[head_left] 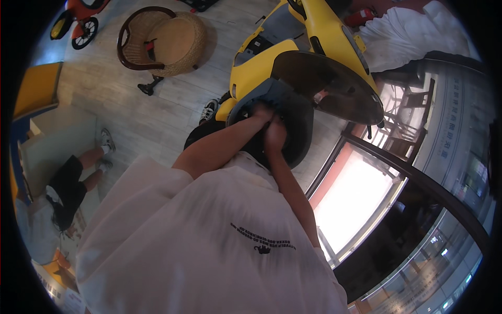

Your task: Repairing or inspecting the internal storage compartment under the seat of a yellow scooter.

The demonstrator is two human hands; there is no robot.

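Both my hands reach into a dark, round-edged part (300, 137) at the near end of a yellow vehicle body (334, 34). My left hand (263, 111) is blurred and lies deeper in the hollow, its fingers lost in shadow. Close beside it, on the near right, is my right hand (275, 137), back toward me and fingers hidden. What either hand touches inside cannot be made out. A large, dark see-through oval panel (340, 86) juts out to the right of the hands, attached at the vehicle's near end.
A round wicker chair (183, 39) with a dark curved rail stands at the far left. Beyond it is an orange wheeled vehicle (83, 13). Another person (68, 183) in black shorts is at the left. Glass doors with a dark frame (376, 148) stand at the right.
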